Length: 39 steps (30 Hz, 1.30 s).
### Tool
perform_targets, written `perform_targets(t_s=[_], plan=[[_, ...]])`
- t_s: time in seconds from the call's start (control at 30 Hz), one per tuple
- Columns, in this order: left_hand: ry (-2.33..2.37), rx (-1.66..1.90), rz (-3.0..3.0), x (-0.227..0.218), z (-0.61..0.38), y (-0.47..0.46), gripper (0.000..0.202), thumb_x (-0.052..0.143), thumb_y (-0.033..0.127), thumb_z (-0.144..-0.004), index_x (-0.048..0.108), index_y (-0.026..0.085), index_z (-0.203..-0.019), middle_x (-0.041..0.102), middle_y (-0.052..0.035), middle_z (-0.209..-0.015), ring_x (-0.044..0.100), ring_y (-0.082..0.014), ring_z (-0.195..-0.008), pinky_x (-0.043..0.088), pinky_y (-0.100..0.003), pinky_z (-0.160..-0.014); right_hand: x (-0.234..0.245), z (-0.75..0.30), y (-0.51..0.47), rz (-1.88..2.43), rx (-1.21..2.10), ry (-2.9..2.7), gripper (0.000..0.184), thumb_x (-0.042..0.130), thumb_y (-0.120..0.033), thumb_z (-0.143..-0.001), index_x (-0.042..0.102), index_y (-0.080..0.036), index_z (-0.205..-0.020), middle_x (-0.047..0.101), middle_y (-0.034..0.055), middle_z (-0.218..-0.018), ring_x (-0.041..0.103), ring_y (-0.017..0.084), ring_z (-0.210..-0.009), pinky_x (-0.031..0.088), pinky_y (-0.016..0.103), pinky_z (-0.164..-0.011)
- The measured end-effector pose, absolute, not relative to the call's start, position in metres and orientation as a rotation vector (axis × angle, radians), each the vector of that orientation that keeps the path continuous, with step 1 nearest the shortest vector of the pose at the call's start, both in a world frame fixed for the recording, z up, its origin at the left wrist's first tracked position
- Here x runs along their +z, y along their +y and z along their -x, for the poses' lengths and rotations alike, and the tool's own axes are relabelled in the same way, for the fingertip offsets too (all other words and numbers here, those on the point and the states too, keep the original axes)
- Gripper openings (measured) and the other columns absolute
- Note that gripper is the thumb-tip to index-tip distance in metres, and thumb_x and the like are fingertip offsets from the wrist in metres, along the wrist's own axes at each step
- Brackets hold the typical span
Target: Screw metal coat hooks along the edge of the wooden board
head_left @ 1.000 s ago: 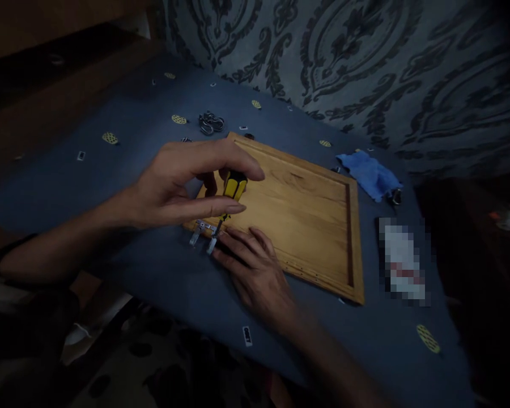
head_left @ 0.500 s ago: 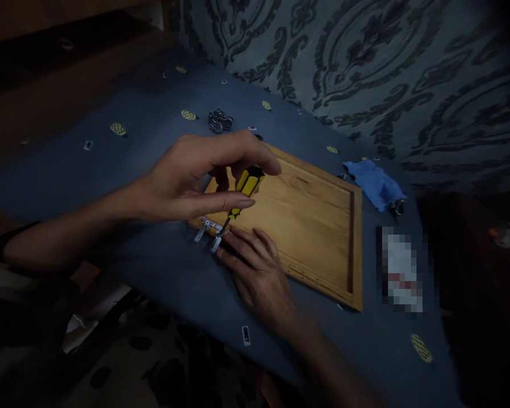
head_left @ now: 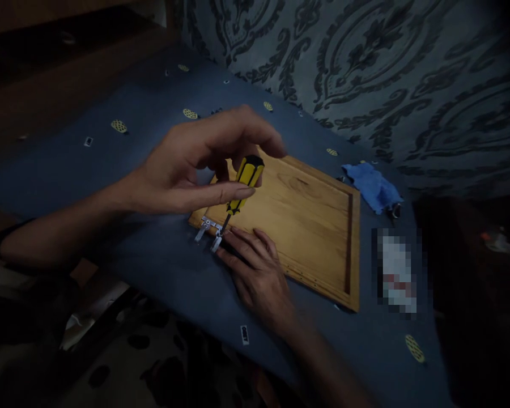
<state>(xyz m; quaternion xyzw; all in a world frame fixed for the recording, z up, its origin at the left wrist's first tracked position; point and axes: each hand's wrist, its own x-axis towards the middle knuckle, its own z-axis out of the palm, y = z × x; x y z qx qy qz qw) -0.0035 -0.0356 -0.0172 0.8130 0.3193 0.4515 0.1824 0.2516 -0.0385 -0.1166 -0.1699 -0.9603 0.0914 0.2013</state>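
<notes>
A yellow-and-black screwdriver stands tilted, its tip down on a small silver metal fitting with two prongs. My left hand has its thumb against the handle and other fingers behind it; the index finger arches above, off the handle. The fitting lies at the near left corner of a framed wooden panel, its prongs jutting past the edge. My right hand lies over the panel's near edge, fingers stretched out, fingertips beside the fitting. Whether those fingertips touch the fitting I cannot tell.
All this rests on a blue patterned cloth surface. A blue cloth lies beyond the panel's right side, with a blurred-out packet nearer. A patterned wall rises behind. Wooden furniture stands at the far left.
My left hand's index and upper fingers have risen and opened away from the handle top, showing more of it. The dark coiled thing behind is now mostly covered. My right hand stays put.
</notes>
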Motion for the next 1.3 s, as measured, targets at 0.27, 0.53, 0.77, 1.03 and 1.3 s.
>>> perform_targets(t_s=[0.27,0.53,0.77,1.03,1.3], plan=[[0.896,1.278,-2.3,-0.021,0.0,-0.038,0.027,0.06,0.018,-0.1,0.054,0.013,-0.125,0.064,-0.0027,-0.118,0.07,-0.0145,-0.103,0.064,-0.03,-0.079,-0.118,-0.253,-0.039,0.471,0.241,-2.674,0.036,0.05,-0.011,-0.1,0.067,-0.023,-0.13,0.066,0.0063,-0.143,0.053,0.025,-0.138,0.035,0.052,-0.119],[0.888,1.291,-2.307,-0.023,0.001,-0.036,0.027,0.061,0.019,-0.1,0.056,0.02,-0.126,0.064,-0.0009,-0.117,0.071,-0.0148,-0.103,0.065,-0.027,-0.079,-0.117,-0.253,-0.038,0.463,0.242,-2.675,0.038,0.05,-0.007,-0.097,0.067,-0.022,-0.129,0.067,0.0072,-0.142,0.054,0.026,-0.137,0.036,0.054,-0.117],[0.897,1.276,-2.301,-0.024,-0.001,-0.037,0.026,0.061,0.017,-0.099,0.055,0.02,-0.125,0.065,0.0005,-0.116,0.072,-0.0142,-0.101,0.065,-0.026,-0.076,-0.115,-0.252,-0.038,0.469,0.246,-2.684,0.036,0.052,-0.009,-0.099,0.067,-0.022,-0.129,0.067,0.0072,-0.142,0.055,0.026,-0.137,0.035,0.053,-0.118],[0.914,1.255,-2.303,-0.024,-0.002,-0.036,0.026,0.062,0.021,-0.099,0.056,0.019,-0.124,0.066,-0.0003,-0.116,0.071,-0.0124,-0.099,0.065,-0.027,-0.077,-0.116,-0.251,-0.038,0.476,0.254,-2.676,0.036,0.052,-0.009,-0.098,0.068,-0.022,-0.128,0.067,0.0062,-0.142,0.054,0.025,-0.138,0.034,0.052,-0.119],[0.819,1.375,-2.451,-0.028,-0.004,-0.026,0.028,0.073,0.024,-0.093,0.063,0.011,-0.116,0.072,-0.0055,-0.103,0.065,-0.0111,-0.084,0.061,-0.024,-0.065,-0.115,-0.252,-0.038,0.499,0.227,-2.688,0.037,0.05,-0.013,-0.101,0.067,-0.024,-0.132,0.067,0.0056,-0.142,0.053,0.025,-0.138,0.036,0.053,-0.119]])
